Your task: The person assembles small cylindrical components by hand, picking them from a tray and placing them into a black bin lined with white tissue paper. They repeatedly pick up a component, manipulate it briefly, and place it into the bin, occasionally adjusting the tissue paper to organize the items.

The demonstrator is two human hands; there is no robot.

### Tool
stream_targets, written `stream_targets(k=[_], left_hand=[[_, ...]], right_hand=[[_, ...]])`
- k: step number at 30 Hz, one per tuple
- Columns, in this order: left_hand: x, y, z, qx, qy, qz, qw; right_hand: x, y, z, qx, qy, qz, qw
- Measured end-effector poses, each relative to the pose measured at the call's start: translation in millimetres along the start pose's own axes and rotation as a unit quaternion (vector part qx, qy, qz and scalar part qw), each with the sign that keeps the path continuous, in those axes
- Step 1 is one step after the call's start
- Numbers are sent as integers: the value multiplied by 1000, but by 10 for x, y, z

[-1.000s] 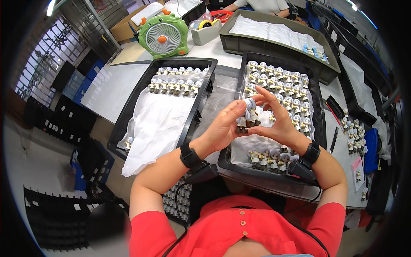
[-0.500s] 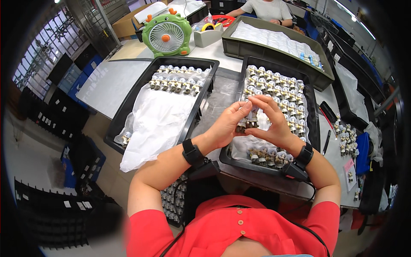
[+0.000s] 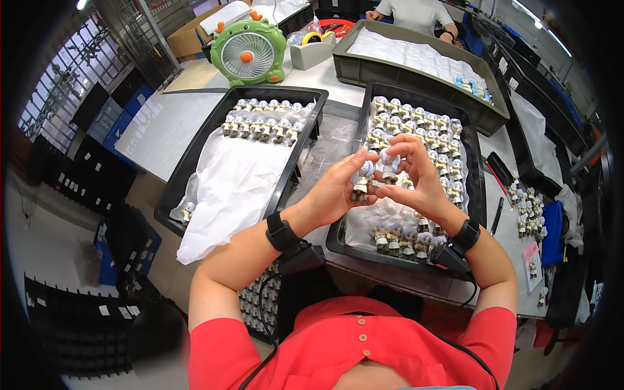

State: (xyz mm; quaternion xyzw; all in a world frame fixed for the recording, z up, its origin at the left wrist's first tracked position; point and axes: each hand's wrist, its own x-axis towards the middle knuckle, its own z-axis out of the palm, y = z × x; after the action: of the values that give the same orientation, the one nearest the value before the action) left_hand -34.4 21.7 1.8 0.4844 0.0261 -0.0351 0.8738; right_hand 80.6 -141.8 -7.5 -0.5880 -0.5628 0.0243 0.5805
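Observation:
Both my hands are raised over the near left part of the right black tray (image 3: 476, 172). Each holds a small figurine with a pale bluish-white head. My left hand (image 3: 333, 188) pinches one figurine (image 3: 361, 184) by its side, dark base downward. Between the fingers and thumb of my right hand (image 3: 421, 183) is a second figurine (image 3: 389, 166), upright and close beside the first. Below them, rows of similar figurines (image 3: 406, 242) fill the tray, with white lining sheet showing between. My hands cover part of these rows.
A left black tray (image 3: 317, 112) holds two figurine rows and a white sheet hanging over its edge. Behind stand a green fan (image 3: 247, 57) and an olive bin (image 3: 364, 77). Loose figurines (image 3: 531, 211) and a black pen (image 3: 497, 216) lie right. A person (image 3: 413, 14) sits opposite.
The figurines, held together and partly hidden by my fingers before, are now apart, one in each hand, with their pale heads showing. My right hand has risen slightly.

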Motion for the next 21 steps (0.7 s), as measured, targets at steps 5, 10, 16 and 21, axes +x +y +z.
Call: stream_targets(k=[5,10,16,21], left_hand=[[55,-29,-96,-31,-21,-4,999],[73,-35,-73,-72,-43,18,996],[76,-1,-50,-33,-54,38,997],[132,-43,-169,-50,-57,34,997]], right_hand=[[-10,57,-6,123,0,4,992],[-49,27,65,115,-24,-7,993],[-27,42,-3,65,-5,-38,997],[12,61,31,76,-8,-70,995]])
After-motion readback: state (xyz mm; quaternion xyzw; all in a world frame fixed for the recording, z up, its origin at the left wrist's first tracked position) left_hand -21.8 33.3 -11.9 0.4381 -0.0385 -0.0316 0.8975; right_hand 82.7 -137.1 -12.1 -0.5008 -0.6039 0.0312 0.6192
